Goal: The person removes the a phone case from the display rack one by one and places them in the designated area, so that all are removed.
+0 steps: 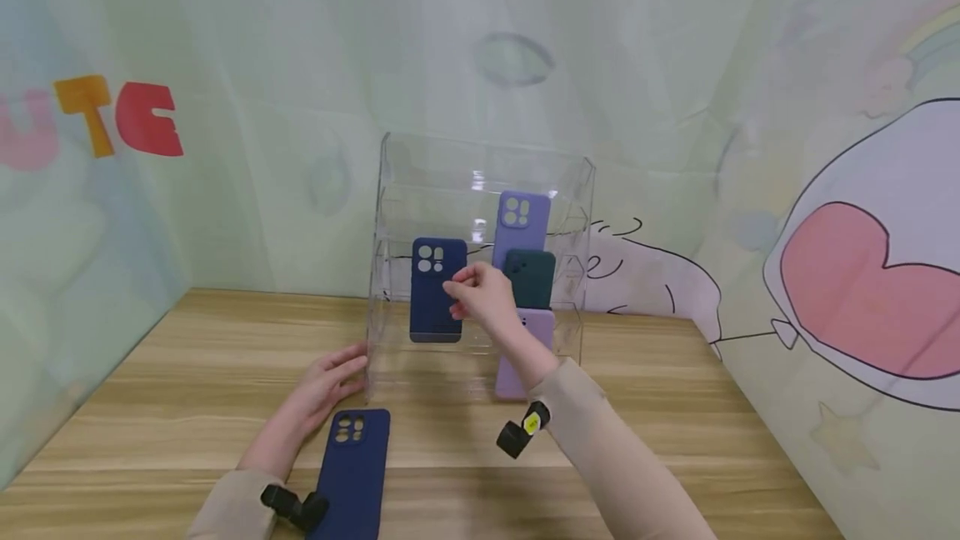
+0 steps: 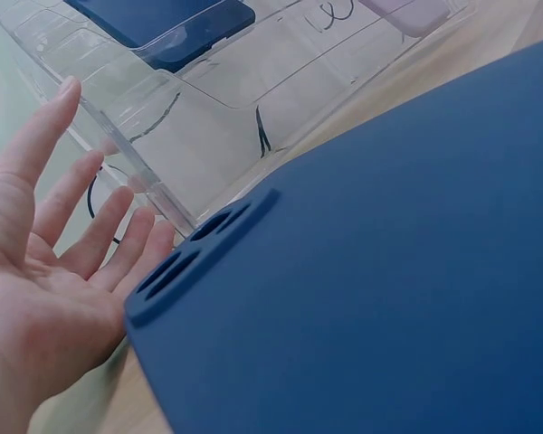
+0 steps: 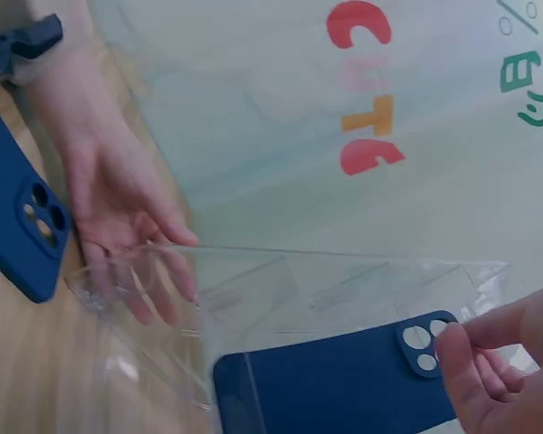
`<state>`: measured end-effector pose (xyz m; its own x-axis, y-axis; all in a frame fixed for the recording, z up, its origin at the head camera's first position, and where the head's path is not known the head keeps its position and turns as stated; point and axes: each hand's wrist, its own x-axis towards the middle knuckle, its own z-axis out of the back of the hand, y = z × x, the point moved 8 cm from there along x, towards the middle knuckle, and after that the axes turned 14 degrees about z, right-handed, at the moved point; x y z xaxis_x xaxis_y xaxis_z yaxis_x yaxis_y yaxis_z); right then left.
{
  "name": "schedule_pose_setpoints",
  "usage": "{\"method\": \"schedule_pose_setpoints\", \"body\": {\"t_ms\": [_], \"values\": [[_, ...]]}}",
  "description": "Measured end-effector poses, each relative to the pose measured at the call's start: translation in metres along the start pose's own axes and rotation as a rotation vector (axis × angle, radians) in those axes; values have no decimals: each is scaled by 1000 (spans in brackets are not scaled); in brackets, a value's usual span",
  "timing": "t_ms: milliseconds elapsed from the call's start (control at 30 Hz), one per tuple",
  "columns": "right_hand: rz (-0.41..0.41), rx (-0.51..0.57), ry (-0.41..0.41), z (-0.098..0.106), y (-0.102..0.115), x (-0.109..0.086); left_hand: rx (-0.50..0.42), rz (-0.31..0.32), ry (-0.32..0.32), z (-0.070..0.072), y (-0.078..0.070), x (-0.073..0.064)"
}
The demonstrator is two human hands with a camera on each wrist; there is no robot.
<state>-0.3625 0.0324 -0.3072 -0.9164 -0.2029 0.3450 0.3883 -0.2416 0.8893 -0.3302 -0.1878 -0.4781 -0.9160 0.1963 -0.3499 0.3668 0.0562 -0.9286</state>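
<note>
A clear acrylic tiered rack (image 1: pixel 480 158) stands on the wooden table. My right hand (image 1: pixel 483 297) pinches the edge of a dark blue phone case (image 1: pixel 437 298) near its camera cutouts. That case stands upright in the rack's left half, its lower end behind a clear front lip. At the rack's left side my left hand (image 1: pixel 330 386) has its fingers extended, fingertips right at the clear side panel (image 2: pixel 145 176). A second, larger dark blue phone case (image 1: pixel 352 473) is beside the left wrist, camera cutouts toward the rack.
Down the rack's right half stand a purple phone case (image 1: pixel 525 227), a dark green one (image 1: pixel 532 277) and a light pink-purple one (image 1: pixel 512 373), partly behind the right hand and wrist. Printed curtains (image 1: pixel 285 48) enclose the table's back and sides.
</note>
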Motion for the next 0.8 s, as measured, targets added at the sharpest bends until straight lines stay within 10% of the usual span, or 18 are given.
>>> {"method": "schedule_pose_setpoints", "body": {"t_ms": [267, 800], "values": [[129, -97, -165, 25, 16, 20, 1, 7, -1, -1, 0, -1], [98, -185, -141, 13, -3, 29, -9, -6, 8, -2, -1, -1]]}}
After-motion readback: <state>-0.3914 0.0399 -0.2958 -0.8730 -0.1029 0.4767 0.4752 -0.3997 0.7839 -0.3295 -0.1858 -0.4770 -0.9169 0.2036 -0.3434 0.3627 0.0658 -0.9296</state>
